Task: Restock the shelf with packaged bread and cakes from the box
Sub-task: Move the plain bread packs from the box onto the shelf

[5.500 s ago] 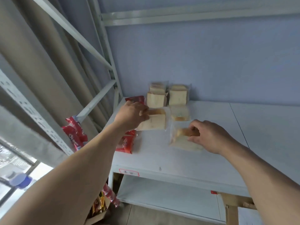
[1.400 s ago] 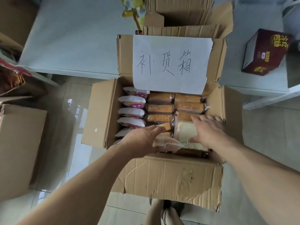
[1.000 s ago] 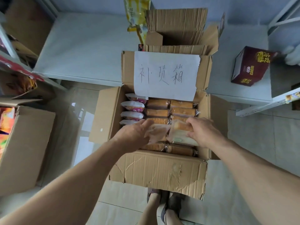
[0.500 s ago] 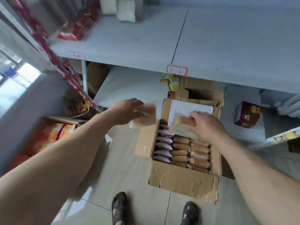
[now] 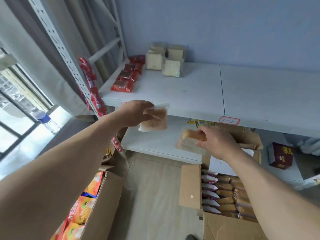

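A pale blue wall backs a white metal shelf (image 5: 199, 90) whose top board runs from 9 to 3 o'clock across the upper half of the view, most of it bare from the middle out to the right edge. At 12 o'clock, against the wall, stand the bread packs (image 5: 163, 60) in a small cluster, and just to their left, toward 11 o'clock, lies a row of red snack packets (image 5: 127, 77) beside the upright post. The front lip of the board carries a red-framed label (image 5: 229, 120) at 2 o'clock. A lower board (image 5: 152, 141) sits beneath, open along its front edge. Pale floor (image 5: 155, 191) lies open between two cartons: the box (image 5: 223, 196) at 5 o'clock, packed with wrapped loaves in rows, and a carton of orange packets (image 5: 81, 205) at 7 o'clock. A dark red carton (image 5: 280, 157) rests at 3 o'clock. A window with a bottle on its sill fills 9 o'clock.

The left hand (image 5: 133, 113) grips a clear-wrapped cake (image 5: 155, 118) in closed fingers, level with the shelf's front lip. The right hand (image 5: 214, 142) clasps a wrapped loaf (image 5: 190, 139), lower, in front of the lower board and above the box
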